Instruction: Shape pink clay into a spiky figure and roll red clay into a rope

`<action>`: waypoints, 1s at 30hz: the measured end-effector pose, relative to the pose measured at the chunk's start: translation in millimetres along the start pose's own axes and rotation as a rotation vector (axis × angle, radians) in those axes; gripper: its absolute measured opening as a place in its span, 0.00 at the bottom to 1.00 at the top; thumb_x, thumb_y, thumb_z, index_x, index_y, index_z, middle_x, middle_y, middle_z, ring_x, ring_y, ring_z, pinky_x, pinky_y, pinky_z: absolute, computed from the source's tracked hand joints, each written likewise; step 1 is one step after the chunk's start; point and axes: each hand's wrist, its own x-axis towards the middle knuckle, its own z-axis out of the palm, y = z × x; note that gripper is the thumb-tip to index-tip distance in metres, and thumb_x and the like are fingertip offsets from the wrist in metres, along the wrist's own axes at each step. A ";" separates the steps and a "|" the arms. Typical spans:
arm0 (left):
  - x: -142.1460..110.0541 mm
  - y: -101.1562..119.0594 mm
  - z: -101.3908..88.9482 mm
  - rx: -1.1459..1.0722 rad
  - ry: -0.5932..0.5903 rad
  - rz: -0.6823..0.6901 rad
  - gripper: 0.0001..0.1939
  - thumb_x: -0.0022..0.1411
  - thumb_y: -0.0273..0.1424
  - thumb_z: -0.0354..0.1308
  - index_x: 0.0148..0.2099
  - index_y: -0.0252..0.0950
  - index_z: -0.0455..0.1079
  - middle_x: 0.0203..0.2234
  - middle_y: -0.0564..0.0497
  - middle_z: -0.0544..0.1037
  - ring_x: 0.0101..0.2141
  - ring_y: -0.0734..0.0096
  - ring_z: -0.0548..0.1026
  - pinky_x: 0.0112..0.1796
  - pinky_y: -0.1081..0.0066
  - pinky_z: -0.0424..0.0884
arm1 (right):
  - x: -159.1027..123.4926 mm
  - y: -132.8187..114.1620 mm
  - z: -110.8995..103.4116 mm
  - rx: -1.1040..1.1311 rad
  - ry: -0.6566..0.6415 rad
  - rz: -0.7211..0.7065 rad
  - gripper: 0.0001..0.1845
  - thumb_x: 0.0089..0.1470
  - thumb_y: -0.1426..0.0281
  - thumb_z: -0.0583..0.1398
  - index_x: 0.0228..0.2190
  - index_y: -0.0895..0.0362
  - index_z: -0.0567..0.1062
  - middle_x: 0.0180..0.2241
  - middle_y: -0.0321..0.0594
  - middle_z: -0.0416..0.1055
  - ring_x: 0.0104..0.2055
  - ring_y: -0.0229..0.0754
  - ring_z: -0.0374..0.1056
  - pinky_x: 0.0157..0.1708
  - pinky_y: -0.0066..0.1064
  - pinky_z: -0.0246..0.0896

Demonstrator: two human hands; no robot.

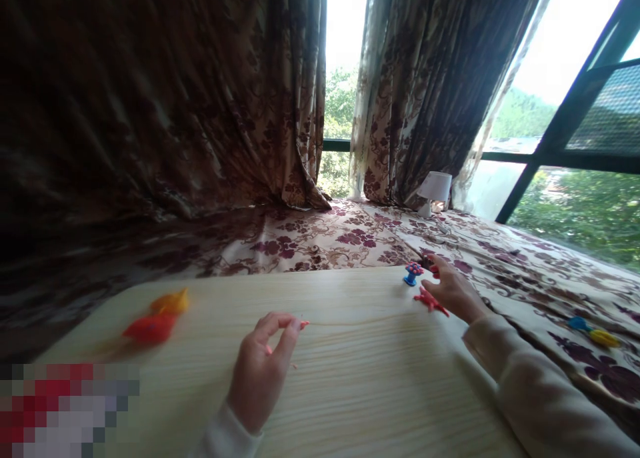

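My left hand [263, 368] is over the near middle of the pale wooden table [350, 391]. Its thumb and forefinger pinch a small pinkish-red bit of modelling clay [305, 325]. Another pink bit shows between its curled fingers. At the table's far right edge, my right hand [453, 291] has bent fingers, with a red piece [436, 269] partly visible among them. Just below its thumb lies a red clay figure [431, 301] with pointed ends. Beside that stands a blue figure [413, 273] whose rounded top has red dots.
Blurred red [150, 329] and orange [171, 302] lumps lie at the table's left. A clay crumb [295, 366] is near my left hand. Blue [579, 323] and yellow [604, 338] pieces rest on the floral cloth [545, 298] at right. A white lamp [435, 187] stands by the curtains [400, 98].
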 end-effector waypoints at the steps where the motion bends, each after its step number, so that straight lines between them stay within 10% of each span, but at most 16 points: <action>1: 0.3 0.8 -0.1 0.002 0.000 0.003 0.14 0.55 0.42 0.53 0.32 0.36 0.71 0.32 0.47 0.74 0.36 0.58 0.73 0.18 0.72 0.74 | -10.8 -7.8 -7.3 0.021 0.008 -0.045 0.23 0.48 0.73 0.62 0.47 0.60 0.68 0.42 0.49 0.70 0.43 0.52 0.68 0.42 0.44 0.64; 5: 1.7 4.6 1.4 0.029 -0.015 0.033 0.13 0.54 0.41 0.55 0.32 0.37 0.73 0.33 0.47 0.73 0.37 0.59 0.72 0.19 0.73 0.74 | -64.1 -67.4 -14.3 0.217 -0.055 -0.275 0.11 0.54 0.68 0.56 0.41 0.54 0.71 0.41 0.42 0.70 0.35 0.41 0.70 0.34 0.31 0.69; 13: -0.2 8.7 -11.0 0.152 0.011 0.109 0.13 0.55 0.39 0.53 0.32 0.36 0.74 0.31 0.48 0.76 0.36 0.62 0.74 0.28 0.70 0.73 | -102.0 -180.2 49.5 0.614 -0.290 -0.569 0.08 0.50 0.79 0.59 0.33 0.57 0.73 0.30 0.38 0.70 0.29 0.36 0.67 0.30 0.27 0.64; 22: -0.5 -4.8 -62.0 0.492 -0.003 0.154 0.10 0.53 0.34 0.55 0.35 0.39 0.76 0.33 0.46 0.76 0.41 0.57 0.70 0.46 0.57 0.61 | -93.3 -192.8 84.1 0.583 -0.411 -0.574 0.10 0.50 0.79 0.58 0.27 0.58 0.79 0.27 0.39 0.72 0.26 0.35 0.67 0.27 0.26 0.60; 30: -7.0 -11.2 -52.3 0.504 -0.053 0.096 0.08 0.50 0.29 0.57 0.34 0.38 0.75 0.33 0.45 0.77 0.39 0.53 0.69 0.46 0.53 0.59 | -97.3 -195.3 101.0 0.562 -0.420 -0.537 0.11 0.44 0.83 0.57 0.24 0.59 0.77 0.21 0.37 0.72 0.23 0.36 0.65 0.23 0.25 0.58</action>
